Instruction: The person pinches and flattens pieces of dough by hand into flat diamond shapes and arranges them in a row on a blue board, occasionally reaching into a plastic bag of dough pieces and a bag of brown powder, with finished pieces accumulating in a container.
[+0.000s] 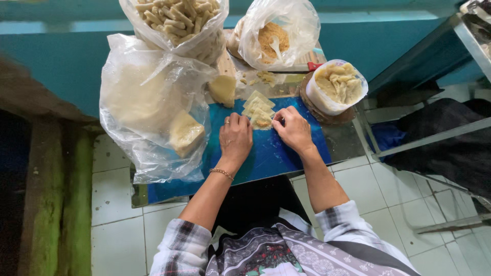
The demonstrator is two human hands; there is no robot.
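Both forearms reach forward over the small desk with its blue top, sleeves of a checked shirt pushed up to the elbows. The left hand lies palm down, knuckles up, a ring on one finger and a thin beaded bracelet at the wrist. Its fingers are curled lightly and press on the near edge of a pale square pastry wrapper with a dab of crumbly filling. The right hand comes in from the other side, wrist bent inward, fingers bunched and pinching the same wrapper at its right edge. So both hands are closed on that one wrapper, which lies flat on the blue surface right between them.

Just beyond it, a short overlapping row of plain square wrappers fans away toward the back of the desk. To the left sits a big crumpled clear plastic bag holding pale dough blocks, one block showing near its lower edge. Behind that, a second clear bag packed with finished rolled sticks. Next to it, an open bag of brownish crumbly filling with a white spoon in it. At the right, a round white tub lined with plastic and filled with folded yellowish pieces stands on a woven mat.
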